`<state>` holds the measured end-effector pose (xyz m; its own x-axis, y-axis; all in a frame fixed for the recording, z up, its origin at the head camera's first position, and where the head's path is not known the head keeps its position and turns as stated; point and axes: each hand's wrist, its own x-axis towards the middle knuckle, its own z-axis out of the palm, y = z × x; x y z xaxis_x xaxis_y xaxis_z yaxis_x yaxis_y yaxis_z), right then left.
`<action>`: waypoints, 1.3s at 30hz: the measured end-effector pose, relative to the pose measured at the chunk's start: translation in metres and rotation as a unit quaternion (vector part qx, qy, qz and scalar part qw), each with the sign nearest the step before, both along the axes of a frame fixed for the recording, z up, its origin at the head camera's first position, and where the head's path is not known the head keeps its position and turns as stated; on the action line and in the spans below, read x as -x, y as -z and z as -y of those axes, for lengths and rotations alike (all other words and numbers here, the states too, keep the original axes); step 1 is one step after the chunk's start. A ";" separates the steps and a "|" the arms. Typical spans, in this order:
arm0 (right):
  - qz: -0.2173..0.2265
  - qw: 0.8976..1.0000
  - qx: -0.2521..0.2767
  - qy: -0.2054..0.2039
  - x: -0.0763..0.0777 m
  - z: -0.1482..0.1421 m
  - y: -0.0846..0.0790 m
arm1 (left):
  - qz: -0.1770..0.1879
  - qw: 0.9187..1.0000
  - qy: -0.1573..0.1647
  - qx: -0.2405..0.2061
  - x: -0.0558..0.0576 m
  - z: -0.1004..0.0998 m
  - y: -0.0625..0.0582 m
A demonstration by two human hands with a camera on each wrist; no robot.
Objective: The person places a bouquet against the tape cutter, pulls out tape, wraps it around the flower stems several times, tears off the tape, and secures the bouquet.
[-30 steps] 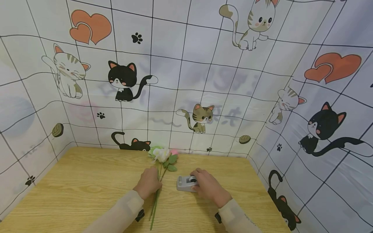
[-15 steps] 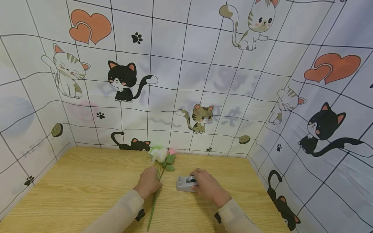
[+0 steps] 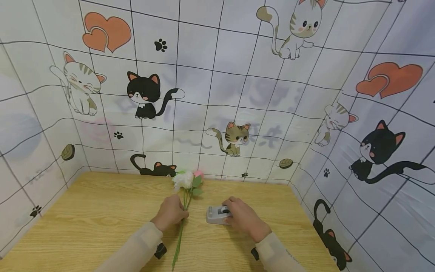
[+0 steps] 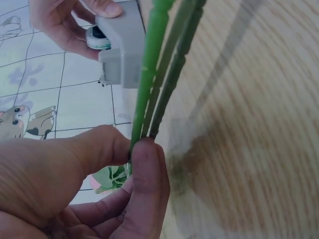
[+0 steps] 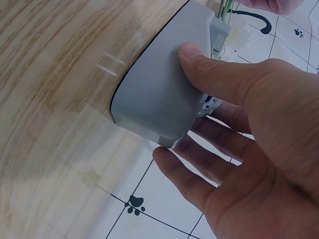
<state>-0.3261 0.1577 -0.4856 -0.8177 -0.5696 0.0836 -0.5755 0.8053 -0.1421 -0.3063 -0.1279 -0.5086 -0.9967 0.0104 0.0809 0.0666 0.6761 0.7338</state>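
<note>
My left hand (image 3: 169, 213) pinches a bunch of flowers by the stems (image 4: 146, 79) between thumb and fingers. Three green stems lie side by side there in the left wrist view. Beyond the hand, toward the wall, are a white bloom (image 3: 183, 180), a pink bloom (image 3: 198, 174) partly hidden, and green leaves (image 3: 197, 181). To the right, a grey tape dispenser (image 3: 215, 214) sits on the table. My right hand (image 3: 245, 219) grips it from its right end, thumb on the near side (image 5: 154, 84) and fingers on the far side. Its tape roll (image 4: 96, 39) shows beside the right fingers.
A wood-grain table (image 3: 112, 211) spreads under both hands. Behind it and along its sides hangs a white grid-patterned curtain (image 3: 193, 87) printed with cats, hearts and paw prints. Dark wrist-worn devices (image 3: 160, 250) sit under the sleeves.
The stems have drawn together into a tighter bunch, and the flower heads have shifted slightly left. My left wrist has moved a little left; the right hand and tape dispenser stay put.
</note>
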 end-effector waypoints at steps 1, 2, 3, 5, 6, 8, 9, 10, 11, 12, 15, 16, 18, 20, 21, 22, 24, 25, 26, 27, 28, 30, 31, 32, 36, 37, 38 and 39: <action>0.002 1.000 -0.001 0.001 0.000 0.000 -0.001 | 0.001 1.000 0.001 -0.003 -0.001 0.000 -0.002; 0.003 1.000 -0.002 0.001 -0.001 0.000 -0.002 | 0.005 1.000 0.001 -0.006 -0.002 0.000 -0.004; 0.004 1.000 -0.003 0.002 -0.002 0.000 -0.002 | 0.008 1.000 0.001 -0.011 -0.003 0.000 -0.005; 0.008 1.000 -0.004 0.002 -0.002 0.000 -0.003 | 0.014 1.000 -0.002 -0.015 -0.003 0.001 -0.006; 0.010 1.000 -0.004 0.003 -0.002 -0.001 -0.003 | 0.016 1.000 -0.003 -0.016 -0.003 0.001 -0.006; 0.011 1.000 -0.002 0.005 -0.003 -0.001 -0.003 | 0.017 1.000 -0.005 -0.016 -0.001 0.001 -0.005; 0.011 1.000 0.001 0.006 -0.003 -0.001 -0.003 | 0.018 1.000 -0.006 -0.017 -0.001 0.002 -0.004; 0.010 1.000 0.006 0.007 -0.004 -0.001 -0.003 | 0.017 1.000 -0.005 -0.016 0.000 0.002 -0.003; 0.009 1.000 0.011 0.007 -0.004 0.000 -0.003 | 0.016 1.000 -0.006 -0.015 0.000 0.002 -0.003; 0.004 1.000 0.016 0.007 -0.005 0.001 -0.004 | 0.015 1.000 -0.005 -0.014 0.000 0.002 -0.003; -0.014 0.999 0.038 0.005 -0.009 0.004 -0.007 | 0.012 1.000 -0.006 -0.014 0.000 0.003 -0.003; -0.017 0.999 0.045 0.004 -0.011 0.006 -0.008 | 0.012 1.000 -0.007 -0.014 0.000 0.003 -0.003; -0.019 0.998 0.061 -0.001 -0.015 0.011 -0.011 | 0.013 1.000 -0.008 -0.015 0.001 0.003 -0.003; -0.007 0.997 0.079 -0.007 -0.018 0.016 -0.012 | 0.014 1.000 -0.010 -0.016 0.001 0.003 -0.003; 0.005 0.996 0.090 -0.010 -0.020 0.019 -0.013 | 0.014 1.000 -0.011 -0.016 0.001 0.004 -0.003; 0.017 0.995 0.101 -0.013 -0.022 0.022 -0.013 | 0.014 1.000 -0.010 -0.017 0.002 0.004 -0.002; 0.040 0.991 0.126 -0.020 -0.024 0.027 -0.013 | 0.013 1.000 -0.008 -0.020 0.002 0.004 -0.002; 0.052 0.989 0.140 -0.022 -0.026 0.030 -0.014 | 0.013 1.000 -0.008 -0.021 0.002 0.005 -0.001; 0.062 0.986 0.152 -0.025 -0.027 0.033 -0.014 | 0.012 1.000 -0.007 -0.022 0.003 0.005 -0.001; 0.070 0.984 0.162 -0.030 -0.029 0.035 -0.014 | 0.012 1.000 -0.006 -0.024 0.003 0.005 0.000; 0.078 0.982 0.170 -0.033 -0.030 0.038 -0.014 | 0.015 1.000 -0.006 -0.025 0.003 0.005 0.000; 0.096 0.978 0.182 -0.039 -0.033 0.043 -0.014 | 0.014 0.999 -0.007 -0.028 0.003 0.005 0.000; 0.105 0.976 0.185 -0.040 -0.034 0.045 -0.014 | 0.013 1.000 -0.007 -0.028 0.003 0.005 0.000; 0.113 0.975 0.186 -0.041 -0.036 0.047 -0.014 | 0.013 0.999 -0.007 -0.029 0.003 0.005 0.000; 0.150 0.968 0.196 -0.038 -0.042 0.056 -0.011 | 0.015 0.999 -0.005 -0.035 0.003 0.005 -0.001; 0.156 0.967 0.199 -0.037 -0.043 0.058 -0.011 | 0.017 0.999 -0.004 -0.037 0.003 0.006 -0.001; 0.164 0.965 0.203 -0.036 -0.045 0.061 -0.011 | 0.017 0.999 -0.004 -0.038 0.003 0.006 -0.001; 0.173 0.962 0.209 -0.034 -0.046 0.063 -0.010 | 0.020 0.999 -0.004 -0.039 0.003 0.006 -0.001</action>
